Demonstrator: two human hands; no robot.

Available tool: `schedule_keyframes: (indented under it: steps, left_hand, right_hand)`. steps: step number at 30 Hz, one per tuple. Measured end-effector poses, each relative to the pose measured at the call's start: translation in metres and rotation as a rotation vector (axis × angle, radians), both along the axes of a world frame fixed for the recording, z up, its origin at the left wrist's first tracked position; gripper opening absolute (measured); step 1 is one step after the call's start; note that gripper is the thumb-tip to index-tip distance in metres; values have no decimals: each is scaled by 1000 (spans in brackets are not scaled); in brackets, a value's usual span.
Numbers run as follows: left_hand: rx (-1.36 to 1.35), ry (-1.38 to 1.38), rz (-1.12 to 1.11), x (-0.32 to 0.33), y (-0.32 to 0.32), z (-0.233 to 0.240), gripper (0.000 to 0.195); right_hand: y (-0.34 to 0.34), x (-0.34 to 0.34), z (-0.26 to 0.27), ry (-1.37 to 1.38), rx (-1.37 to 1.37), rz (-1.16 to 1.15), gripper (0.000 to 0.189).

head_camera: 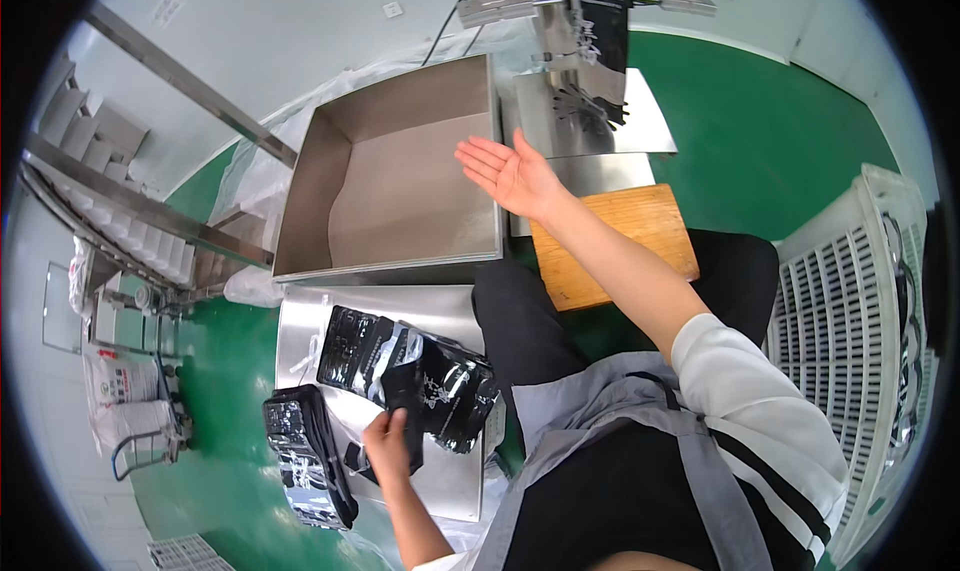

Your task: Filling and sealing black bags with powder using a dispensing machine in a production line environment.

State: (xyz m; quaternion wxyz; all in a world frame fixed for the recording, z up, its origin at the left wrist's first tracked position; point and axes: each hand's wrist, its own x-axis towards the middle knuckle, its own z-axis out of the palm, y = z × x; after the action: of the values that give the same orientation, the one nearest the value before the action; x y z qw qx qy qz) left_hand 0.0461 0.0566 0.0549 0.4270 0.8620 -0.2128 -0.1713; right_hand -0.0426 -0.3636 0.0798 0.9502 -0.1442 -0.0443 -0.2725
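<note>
My left hand (386, 443) pinches the edge of a black plastic pouch (403, 387) over a steel table (448, 488). Just beyond it lie glossy black printed pouches (358, 352), loosely overlapping on that table. A stack of similar pouches (307, 455) rests at the table's left edge. Stretched forward with the palm showing, my right hand (510, 173) holds nothing, its thumb apart from the fingers. It is above the right rim of a deep steel tray (412, 188). Ahead of it, a black pouch (600, 46) hangs upright between the metal clamps of a machine.
A wooden board (619, 245) is beneath my right forearm. To my right stands a white slatted plastic crate (825, 316) with black pouches inside. A bucket conveyor (135, 218) with steel rails rises at the left, near a hand cart (169, 421) carrying sacks.
</note>
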Motion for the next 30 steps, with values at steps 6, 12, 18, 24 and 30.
schedule_keyframes:
  steps: [6, 12, 18, 24, 30]
  left_hand:
    - [86, -201, 57, -24, -5, 6, 35]
    - [89, 230, 18, -49, -43, -57, 33]
    - [-85, 643, 49, -34, -17, -42, 6]
    - [-522, 604, 257, -14, 11, 3, 15]
    - [-334, 314, 453, 17, -1, 43, 21]
  right_hand:
    - [-40, 85, -37, 238, -103, 77, 67]
    - [-71, 170, -93, 649, -239, -95, 40]
    - [-85, 201, -122, 997, -524, -101, 31]
    - [-77, 200, -186, 1201, -1020, -40, 49]
    - [-82, 184, -255, 899, -2117, -205, 35]
